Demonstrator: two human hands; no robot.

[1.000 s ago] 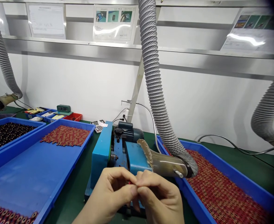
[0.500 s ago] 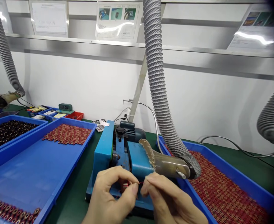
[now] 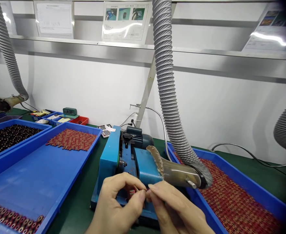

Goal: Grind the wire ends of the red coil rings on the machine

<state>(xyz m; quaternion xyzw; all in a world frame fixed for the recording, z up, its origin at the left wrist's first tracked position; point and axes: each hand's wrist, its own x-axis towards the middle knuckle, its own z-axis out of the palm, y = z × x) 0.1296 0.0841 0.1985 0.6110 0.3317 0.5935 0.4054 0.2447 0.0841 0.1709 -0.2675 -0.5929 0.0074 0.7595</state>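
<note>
In front of the blue belt-driven machine [image 3: 146, 162], my two hands meet fingertip to fingertip. My left hand [image 3: 123, 201] is closed in a pinch, thumb against forefinger, with a small red part [image 3: 132, 192] showing inside the curl of its fingers. My right hand [image 3: 174, 208] also pinches, its fingertips right beside the left ones; whatever lies between them is mostly hidden. The machine's lower front is partly covered by my hands.
A grey ribbed hose [image 3: 166, 81] hangs down to a nozzle [image 3: 181, 172] beside the machine. Blue trays stand left [image 3: 43, 169] and right [image 3: 250, 185] with many small red ring-shaped parts. Further left is a tray [image 3: 11, 122] of dark parts.
My right hand has moved slightly left, closing the small gap to my left fingertips. The view has shifted a little; my left hand stays nearly in place.
</note>
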